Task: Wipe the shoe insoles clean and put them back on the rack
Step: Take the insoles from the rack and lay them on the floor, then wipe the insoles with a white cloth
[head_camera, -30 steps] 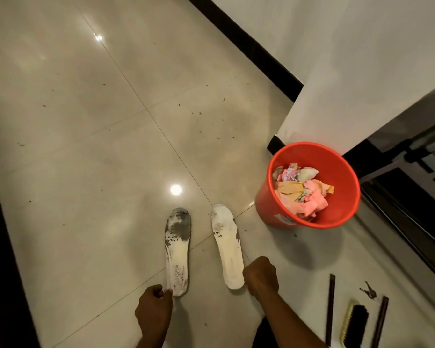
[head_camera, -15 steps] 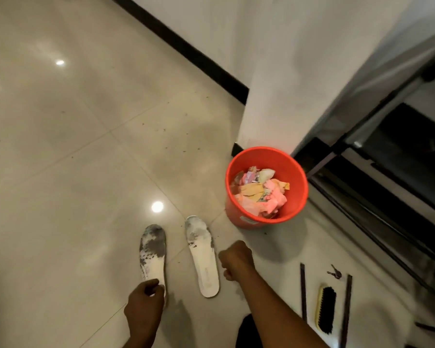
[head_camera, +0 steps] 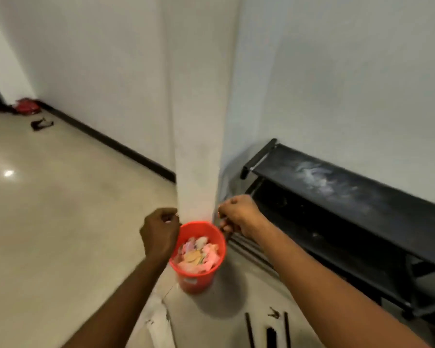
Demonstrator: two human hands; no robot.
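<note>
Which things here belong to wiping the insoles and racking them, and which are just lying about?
Job: dirty white shoe insole; orange plastic bucket of rags; black shoe rack.
Lying about: small metal keys; thin black rods; red bundle by far wall.

Directly ahead of me a red bucket (head_camera: 196, 283) stands on the tiled floor (head_camera: 60, 222) at the foot of a white wall column (head_camera: 199, 121). It holds pink, yellow and pale scraps (head_camera: 199, 254), possibly paper or cloth; motion blur prevents a firmer reading. A black skirting (head_camera: 106, 139) runs along the wall base to my left. In the far left corner lies a red item (head_camera: 27, 105), with a small dark object (head_camera: 41, 124) near it. At the bottom edge, keys (head_camera: 273, 313) lie between two black strips (head_camera: 249, 330).
</note>
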